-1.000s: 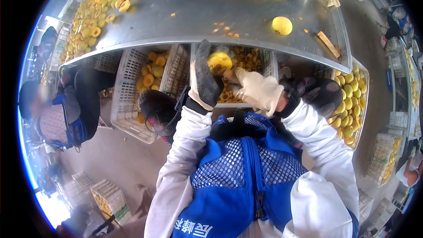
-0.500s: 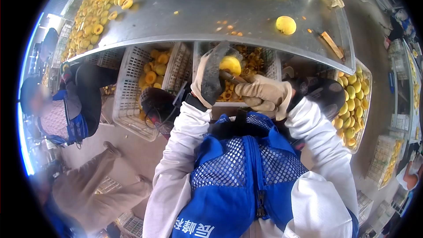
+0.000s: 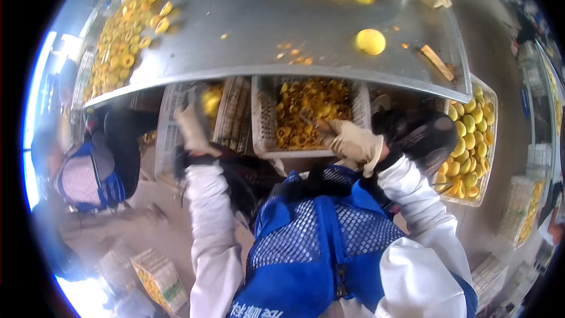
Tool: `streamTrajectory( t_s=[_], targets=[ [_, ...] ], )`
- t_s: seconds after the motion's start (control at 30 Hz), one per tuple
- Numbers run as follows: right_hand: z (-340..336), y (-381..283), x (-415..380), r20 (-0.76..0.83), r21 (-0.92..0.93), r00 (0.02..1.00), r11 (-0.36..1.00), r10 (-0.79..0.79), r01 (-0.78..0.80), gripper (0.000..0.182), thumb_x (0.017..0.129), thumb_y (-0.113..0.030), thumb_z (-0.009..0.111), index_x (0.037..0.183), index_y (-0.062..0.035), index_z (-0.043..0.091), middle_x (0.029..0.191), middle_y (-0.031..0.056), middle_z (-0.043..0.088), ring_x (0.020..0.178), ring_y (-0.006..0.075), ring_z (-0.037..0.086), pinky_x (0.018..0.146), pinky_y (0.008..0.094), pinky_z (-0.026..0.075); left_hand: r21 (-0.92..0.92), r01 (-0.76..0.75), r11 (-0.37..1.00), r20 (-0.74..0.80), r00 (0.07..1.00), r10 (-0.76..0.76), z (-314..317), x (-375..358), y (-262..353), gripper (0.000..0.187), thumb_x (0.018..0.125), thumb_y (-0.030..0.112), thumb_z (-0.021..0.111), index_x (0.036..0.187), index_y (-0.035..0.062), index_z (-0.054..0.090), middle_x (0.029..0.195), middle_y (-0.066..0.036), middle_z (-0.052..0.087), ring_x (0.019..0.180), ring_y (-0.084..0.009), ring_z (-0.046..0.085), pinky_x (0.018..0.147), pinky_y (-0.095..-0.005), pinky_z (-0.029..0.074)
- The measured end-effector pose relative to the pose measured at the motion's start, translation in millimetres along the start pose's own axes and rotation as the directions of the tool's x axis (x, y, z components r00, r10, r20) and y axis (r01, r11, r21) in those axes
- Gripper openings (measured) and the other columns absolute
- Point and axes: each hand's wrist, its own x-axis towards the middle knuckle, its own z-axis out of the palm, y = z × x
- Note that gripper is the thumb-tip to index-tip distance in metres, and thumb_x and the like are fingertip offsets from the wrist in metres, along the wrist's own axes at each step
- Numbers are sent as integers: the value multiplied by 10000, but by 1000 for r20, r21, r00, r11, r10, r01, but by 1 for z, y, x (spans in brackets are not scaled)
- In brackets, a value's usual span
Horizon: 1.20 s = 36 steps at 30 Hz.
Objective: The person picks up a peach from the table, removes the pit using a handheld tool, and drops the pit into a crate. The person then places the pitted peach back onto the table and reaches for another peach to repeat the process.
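Note:
My left hand (image 3: 193, 125), in a pale glove with a dark front, is over the left crate (image 3: 166, 109). Motion smears its fingers. Yellow peach (image 3: 212, 101) flesh shows right beside them, and I cannot tell whether the hand grips it. My right hand (image 3: 357, 143), in a beige work glove, is closed around a small pitting tool (image 3: 307, 116) with a looped metal tip. That tip points left over the middle crate (image 3: 259, 123), which holds many orange-brown pits and scraps (image 3: 312, 97).
Ahead lies a metal table (image 3: 253, 35) with a heap of peach halves (image 3: 120, 41), a single peach (image 3: 371, 42) and a wooden stick (image 3: 437, 63). A crate of peaches (image 3: 468, 141) stands at right. Another person (image 3: 88, 165) sits at left.
My left hand has swung left, from holding a cut peach half over the middle crate to above the left crate. My right hand stays near the middle crate with the tool.

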Motion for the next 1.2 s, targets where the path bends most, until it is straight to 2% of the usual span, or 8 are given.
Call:
streamTrajectory(
  t_s=[0.2,0.6,0.73,0.77,0.87,0.93,1.13,1.2],
  targets=[
    [-4,-47,-49,-211,162,977,987,39,-4,323,978,-309,554,1111,-14,544,692,63,576,416,148,530,384,287,420,210,-163,964,-194,959,205,13,57,92,303,888,226,717,1145,65,699,1162,-179,654,1124,-321,605,995,-398,466],
    [-19,-38,-87,-422,621,897,763,133,179,196,967,-263,616,951,-83,541,669,-4,539,428,88,448,391,257,359,228,-718,658,747,562,355,276,54,321,623,793,375,802,1326,149,570,1300,-169,582,1163,-378,593,970,-443,500],
    [-20,-40,-85,-419,636,894,754,156,167,194,964,-255,621,967,-80,536,667,-7,530,422,88,437,385,258,347,-172,-323,931,701,624,346,245,75,289,508,859,266,752,1286,50,581,1233,-121,641,1028,-263,668,883,-385,555],
    [-21,-41,-84,-433,643,889,742,150,188,192,964,-250,619,984,-79,533,662,-5,527,415,89,436,380,259,339,-493,455,741,818,533,216,213,71,286,449,926,227,680,1295,3,556,1227,-98,626,1017,-210,654,850,-371,586],
    [-11,-41,-76,-407,664,905,720,119,204,210,964,-240,614,1031,-61,525,659,0,523,398,95,443,373,263,336,-554,826,100,801,496,336,139,36,279,323,1012,106,495,1307,-27,503,1253,-175,607,1139,-317,624,955,-480,571],
    [-17,-58,-73,-453,569,881,805,138,167,266,966,-226,605,1117,-16,546,632,16,542,372,97,424,382,219,353,-759,377,531,578,764,285,118,3,267,433,920,-49,590,1329,-63,450,1195,-171,635,1042,-274,668,964,-372,554],
    [0,-93,-52,-397,260,916,964,53,57,513,983,-361,596,1326,10,509,653,37,574,384,79,447,381,231,355,-822,361,440,440,893,91,123,-53,212,456,982,124,592,1376,-22,412,1271,-182,600,1158,-266,615,1037,-392,498],
    [5,-108,-46,-372,187,919,980,131,-64,348,961,-331,623,995,10,565,690,79,594,432,149,540,431,297,443,-785,-132,605,132,919,372,122,-68,200,615,887,-14,686,1405,-10,356,1280,-161,581,1140,-242,614,1011,-371,510]
  ],
)
